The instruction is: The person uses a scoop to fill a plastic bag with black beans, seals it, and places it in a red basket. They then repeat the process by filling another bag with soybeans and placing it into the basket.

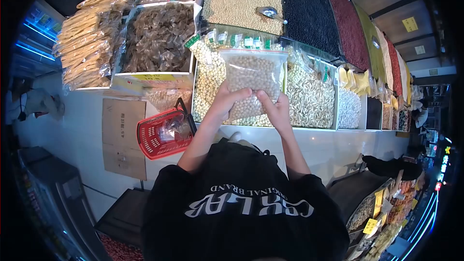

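A clear zip bag of round beige beans (253,73) is held up in front of my chest. My left hand (231,99) grips its lower left side, the thumb pressed on the front. On the lower right side my right hand (275,110) is closed on the same bag, thumb also on the front. The other fingers are mostly hidden behind it. Beyond the bag lie a bin of pale round nuts (205,84) and a bin of striped seeds (311,99).
A red basket (151,149) holding a plastic bag stands at lower left beside flat cardboard (121,137). Behind are heaps of beans, a metal scoop (268,12) and a box of dark dried food (157,41). People are at both sides.
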Demonstrator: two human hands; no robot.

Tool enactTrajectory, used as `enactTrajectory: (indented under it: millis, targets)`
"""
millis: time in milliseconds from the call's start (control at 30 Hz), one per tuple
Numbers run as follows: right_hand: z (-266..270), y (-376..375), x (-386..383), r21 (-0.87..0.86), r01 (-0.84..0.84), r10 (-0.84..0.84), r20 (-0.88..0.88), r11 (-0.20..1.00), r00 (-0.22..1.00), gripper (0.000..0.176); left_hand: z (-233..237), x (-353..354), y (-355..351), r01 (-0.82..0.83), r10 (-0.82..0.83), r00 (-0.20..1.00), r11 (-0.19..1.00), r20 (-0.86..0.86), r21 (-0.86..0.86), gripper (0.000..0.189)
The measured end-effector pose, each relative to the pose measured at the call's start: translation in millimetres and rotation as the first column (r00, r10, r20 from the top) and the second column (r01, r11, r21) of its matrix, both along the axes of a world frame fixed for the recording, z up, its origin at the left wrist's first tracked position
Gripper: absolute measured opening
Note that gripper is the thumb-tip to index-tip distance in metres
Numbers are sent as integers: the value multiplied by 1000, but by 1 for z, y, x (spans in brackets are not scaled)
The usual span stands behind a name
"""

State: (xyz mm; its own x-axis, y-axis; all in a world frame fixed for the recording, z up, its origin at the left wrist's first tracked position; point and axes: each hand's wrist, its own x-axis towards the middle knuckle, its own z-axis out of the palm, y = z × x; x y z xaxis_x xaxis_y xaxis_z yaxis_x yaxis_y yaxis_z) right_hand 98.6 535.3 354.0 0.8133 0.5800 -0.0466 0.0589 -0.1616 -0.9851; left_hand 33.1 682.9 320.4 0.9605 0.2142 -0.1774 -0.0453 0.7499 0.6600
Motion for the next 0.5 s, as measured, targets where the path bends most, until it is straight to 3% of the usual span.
enactTrajectory:
  millis: [67, 167, 267, 300, 367, 433, 467, 500]
  targets:
    - [3, -3, 9, -98, -25, 26, 9, 995, 1000, 20, 5, 6, 1, -47, 47, 999, 999, 10, 12, 52]
    - [6, -1, 22, -93, -49, 59, 100, 994, 993, 24, 15, 15, 4, -104, 103, 994, 994, 31, 32, 47]
    - [11, 8, 40, -158, -22, 35, 77, 987, 996, 38, 28, 29, 6, -221, 228, 973, 965, -31, 140, 45]
    - [12, 8, 44, -157, 22, 11, 207, 987, 978, 44, 31, 34, 5, -266, 283, 957, 944, -65, 193, 44]
    - [16, 9, 53, -124, 113, -44, 459, 986, 887, 56, 37, 45, 2, -415, 430, 902, 845, 34, 338, 37]
    - [29, 8, 45, -52, -98, 110, 330, 994, 937, 65, 50, 55, -10, -516, 542, 831, 666, 126, 538, 32]
    - [25, 17, 34, 47, -90, 72, 293, 995, 954, 63, 64, 54, -26, -431, 493, 865, 629, 97, 647, 31]
    - [20, 22, 28, 143, -75, 37, 249, 987, 968, 62, 62, 56, -36, -401, 445, 878, 481, 177, 780, 32]
